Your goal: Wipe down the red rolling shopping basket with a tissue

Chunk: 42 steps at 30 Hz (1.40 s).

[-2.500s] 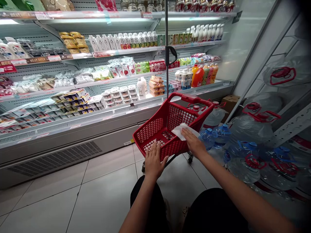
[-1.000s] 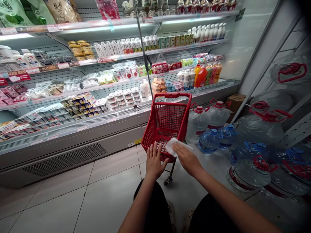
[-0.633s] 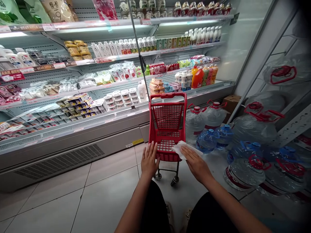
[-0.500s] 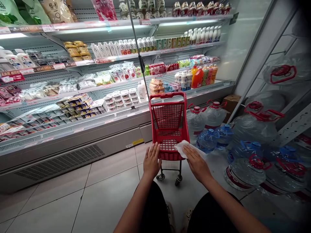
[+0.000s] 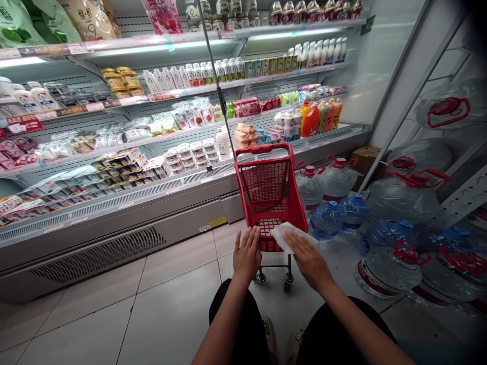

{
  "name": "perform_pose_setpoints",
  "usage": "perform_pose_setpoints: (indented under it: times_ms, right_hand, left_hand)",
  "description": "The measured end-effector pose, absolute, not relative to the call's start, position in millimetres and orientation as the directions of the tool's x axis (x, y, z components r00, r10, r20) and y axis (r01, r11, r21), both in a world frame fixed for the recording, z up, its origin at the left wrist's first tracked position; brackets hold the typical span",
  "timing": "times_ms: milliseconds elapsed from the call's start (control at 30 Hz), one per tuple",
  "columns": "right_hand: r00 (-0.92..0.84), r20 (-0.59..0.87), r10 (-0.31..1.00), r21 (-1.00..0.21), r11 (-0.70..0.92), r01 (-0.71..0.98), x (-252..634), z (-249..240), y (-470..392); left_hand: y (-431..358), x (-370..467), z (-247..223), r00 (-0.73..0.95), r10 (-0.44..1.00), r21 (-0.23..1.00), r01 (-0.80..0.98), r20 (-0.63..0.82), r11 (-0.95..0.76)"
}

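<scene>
A small red shopping cart (image 5: 266, 175) with grid panels stands in front of my knees on dark legs with casters. At the near left corner of its basket, my left hand (image 5: 247, 255) lies against the red edge with its fingers stretched out. My right hand (image 5: 309, 257) holds a thin white wipe (image 5: 282, 237) under its fingers, pressed to the near right edge of the cart. The wipe covers part of that edge, and its far end spreads out past my fingertips.
Beyond the cart runs an open refrigerated case (image 5: 182, 200) stocked with yogurt cups, bottles and bags. On the right, large water bottles (image 5: 388, 271) and smaller blue ones (image 5: 327, 220) crowd the floor beside a metal rack (image 5: 456, 203). A cardboard box (image 5: 365, 157) sits behind them.
The cart's near end has swung to the right, so it now sits at an angle. Both hands have shifted slightly right with it, the wipe still under my right hand.
</scene>
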State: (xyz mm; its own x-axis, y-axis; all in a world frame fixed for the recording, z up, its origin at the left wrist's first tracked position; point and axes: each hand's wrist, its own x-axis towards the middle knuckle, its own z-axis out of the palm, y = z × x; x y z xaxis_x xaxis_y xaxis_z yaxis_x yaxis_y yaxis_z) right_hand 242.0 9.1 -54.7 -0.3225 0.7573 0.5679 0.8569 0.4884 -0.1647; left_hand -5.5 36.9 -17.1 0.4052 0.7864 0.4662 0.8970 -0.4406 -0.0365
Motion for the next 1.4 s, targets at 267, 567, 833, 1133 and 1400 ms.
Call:
perform_pose_setpoints:
  times_ms: [267, 567, 833, 1133, 1400]
  right_hand:
    - [-0.134, 0.57, 0.81, -0.291, 0.352, 0.89, 304, -60, 27]
    - [-0.004, 0.57, 0.822, -0.401, 0.282, 0.872, 330, -68, 36]
    - [-0.22, 0.548, 0.807, -0.364, 0.467, 0.806, 241, -66, -16]
    - [-0.194, 0.544, 0.816, -0.422, 0.466, 0.777, 310, -63, 15]
    - [-0.024, 0.554, 0.832, -0.433, 0.312, 0.845, 298, -64, 6]
  left_hand:
    - [24, 26, -25, 0.463, 0.763, 0.002, 0.854, 0.451, -0.52]
    - [30, 44, -3, 0.705, 0.581, -0.062, 0.655, 0.406, -0.753]
    - [56, 45, 1, 0.705, 0.575, -0.177, 0.683, 0.416, -0.709]
    - [55, 65, 9, 0.671, 0.6, -0.045, 0.682, 0.437, -0.73]
    - [63, 34, 15, 0.573, 0.663, -0.076, 0.781, 0.483, -0.62]
